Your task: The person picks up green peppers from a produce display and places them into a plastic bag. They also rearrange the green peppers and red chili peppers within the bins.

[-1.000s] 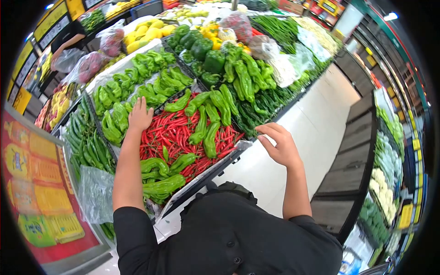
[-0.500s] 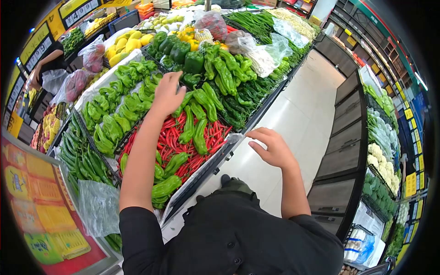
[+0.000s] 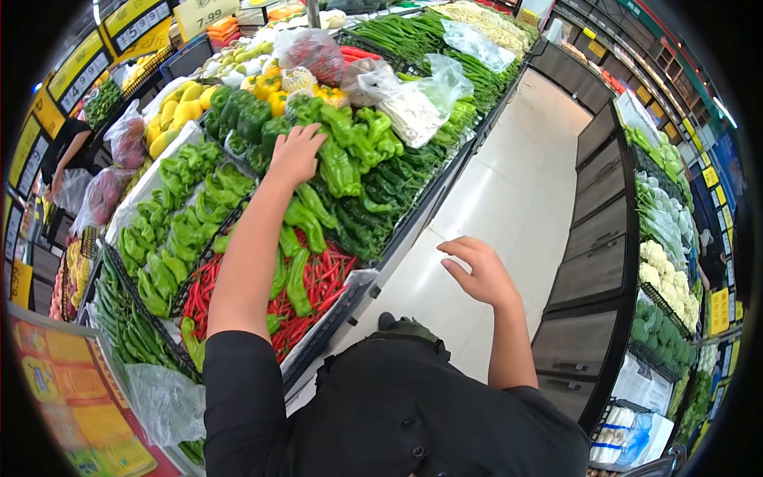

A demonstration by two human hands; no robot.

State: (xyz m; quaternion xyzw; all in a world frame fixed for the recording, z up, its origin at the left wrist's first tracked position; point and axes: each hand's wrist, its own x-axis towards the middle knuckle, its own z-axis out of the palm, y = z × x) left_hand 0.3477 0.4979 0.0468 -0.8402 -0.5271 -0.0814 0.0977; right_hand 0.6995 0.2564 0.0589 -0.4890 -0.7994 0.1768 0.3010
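Observation:
My left hand (image 3: 296, 155) reaches over the vegetable display, palm down, fingers stretched out and slightly apart. Its fingertips are right at the edge of the light green long peppers (image 3: 340, 163), beside the dark green bell peppers (image 3: 253, 119). What lies under the palm is hidden. Below the wrist are red chili peppers (image 3: 322, 274) with several long green peppers (image 3: 297, 282) lying on top. Over the aisle floor, my right hand (image 3: 479, 270) hangs in the air with nothing in it, thumb apart from loosely bent fingers.
Wrinkled green peppers (image 3: 163, 254) fill a crate to the left. A clear plastic bag (image 3: 167, 404) lies at the near left corner. White enoki-like mushrooms (image 3: 413, 118) sit farther back. Cauliflower (image 3: 661, 274) stands on the right-hand shelf across the aisle (image 3: 501, 191). Another person's arm (image 3: 71, 155) shows far left.
The display has shifted left in view as I moved along it. My left hand has passed from beside the bell peppers to the light green peppers. The right hand stays over the aisle.

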